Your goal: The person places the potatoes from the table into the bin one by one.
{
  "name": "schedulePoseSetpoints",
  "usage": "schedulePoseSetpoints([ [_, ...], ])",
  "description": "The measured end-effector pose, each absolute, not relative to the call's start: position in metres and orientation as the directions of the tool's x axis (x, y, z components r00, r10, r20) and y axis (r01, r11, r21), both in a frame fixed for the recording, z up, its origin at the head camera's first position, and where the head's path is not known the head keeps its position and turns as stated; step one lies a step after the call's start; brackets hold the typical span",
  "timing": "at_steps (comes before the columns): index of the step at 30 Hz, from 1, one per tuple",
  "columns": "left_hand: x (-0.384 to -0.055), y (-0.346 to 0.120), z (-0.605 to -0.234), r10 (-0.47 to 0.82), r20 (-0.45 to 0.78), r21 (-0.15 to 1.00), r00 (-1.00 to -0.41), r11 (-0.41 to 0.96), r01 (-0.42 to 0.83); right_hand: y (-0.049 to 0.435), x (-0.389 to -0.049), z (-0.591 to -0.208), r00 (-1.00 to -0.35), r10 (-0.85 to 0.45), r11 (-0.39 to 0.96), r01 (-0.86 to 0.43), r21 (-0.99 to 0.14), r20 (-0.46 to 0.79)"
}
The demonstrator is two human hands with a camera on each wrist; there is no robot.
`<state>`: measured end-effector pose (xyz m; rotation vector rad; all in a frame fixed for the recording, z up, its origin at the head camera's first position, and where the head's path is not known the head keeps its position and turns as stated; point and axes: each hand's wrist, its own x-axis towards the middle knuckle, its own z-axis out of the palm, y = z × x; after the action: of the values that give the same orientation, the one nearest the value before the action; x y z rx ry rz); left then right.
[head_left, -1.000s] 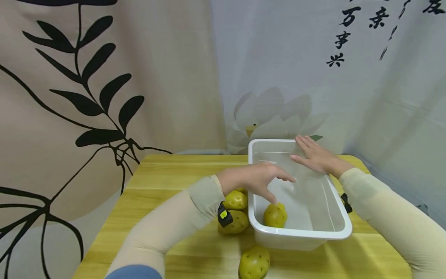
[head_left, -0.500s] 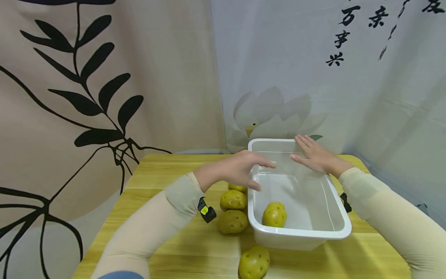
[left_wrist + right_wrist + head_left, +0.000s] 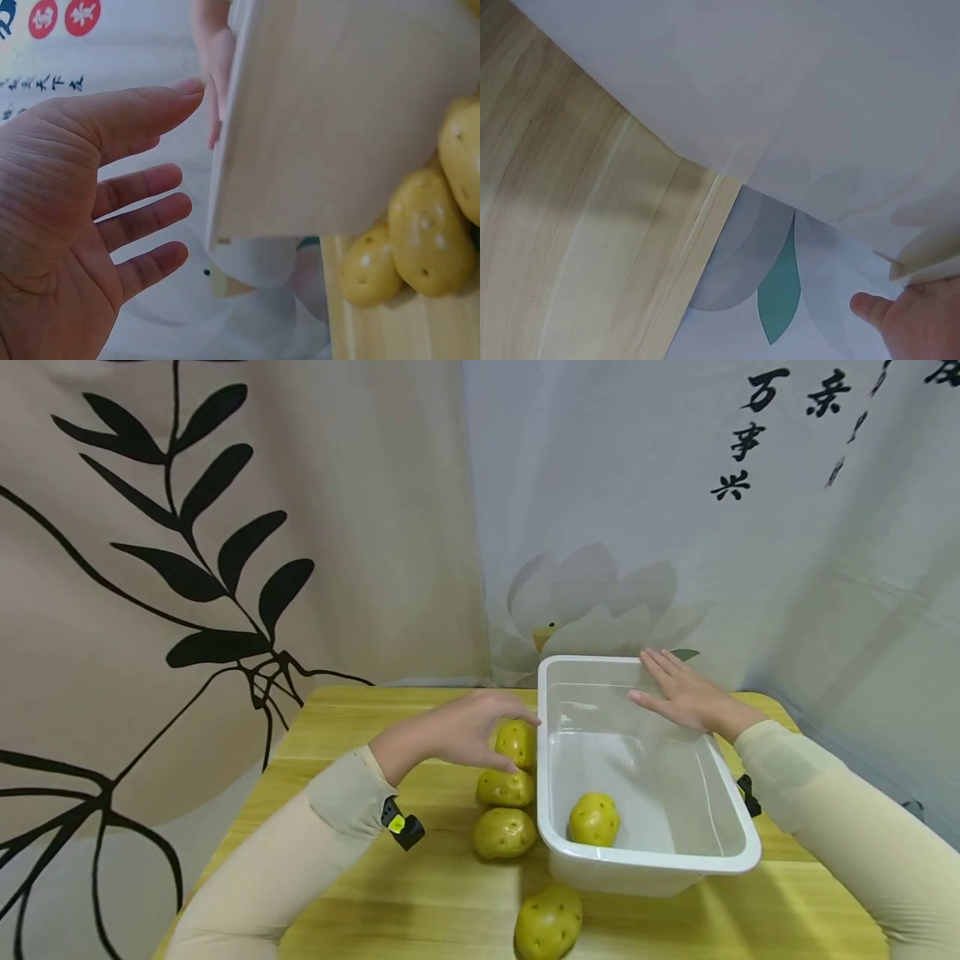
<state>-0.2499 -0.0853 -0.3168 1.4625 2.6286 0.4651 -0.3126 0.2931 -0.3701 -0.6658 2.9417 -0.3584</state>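
Note:
My left hand (image 3: 467, 727) hovers at the white plastic bin's left side, above the farthest potato (image 3: 516, 742). Its fingers are spread and hold nothing, as the left wrist view also shows. Two more potatoes, a middle one (image 3: 506, 790) and a nearer one (image 3: 504, 834), line up along the bin's outer wall. The bin (image 3: 649, 862) stands on the table with one potato (image 3: 594, 819) inside, at its near left corner. My right hand (image 3: 686, 695) rests on the bin's right rim with fingers extended; only part of it (image 3: 922, 322) shows in the right wrist view.
Another potato (image 3: 549, 922) lies on the wooden table (image 3: 405, 868) in front of the bin. Behind the table hangs a printed curtain (image 3: 390, 527) with leaves and writing, close to the bin's far end.
My left hand has moved left out of the bin, over its rim, to above the farthest potato outside. The right hand keeps its place on the rim.

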Motion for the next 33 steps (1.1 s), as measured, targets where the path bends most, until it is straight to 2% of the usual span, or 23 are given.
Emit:
schedulePoseSetpoints([
  [6,-0.242,-0.1,-0.332,0.839,0.058,0.315,-0.541,0.499,0.807,0.297,-0.315,-0.373,-0.905,-0.423,0.883,-0.4,-0.246,-0.049],
  [22,-0.215,-0.11,-0.383,0.823,-0.053,0.359,-0.565,0.544,0.758,0.295,-0.313,-0.372,-0.904,-0.423,0.885,-0.399,-0.238,-0.058],
  [26,-0.214,-0.111,-0.398,0.829,-0.074,0.386,-0.555,0.537,0.75,0.295,-0.313,-0.372,-0.905,-0.421,0.887,-0.396,-0.238,-0.06],
  [33,-0.215,-0.108,-0.422,0.857,-0.031,0.409,-0.515,0.481,0.775,0.294,-0.312,-0.372,-0.906,-0.42,0.887,-0.397,-0.235,-0.055],
])
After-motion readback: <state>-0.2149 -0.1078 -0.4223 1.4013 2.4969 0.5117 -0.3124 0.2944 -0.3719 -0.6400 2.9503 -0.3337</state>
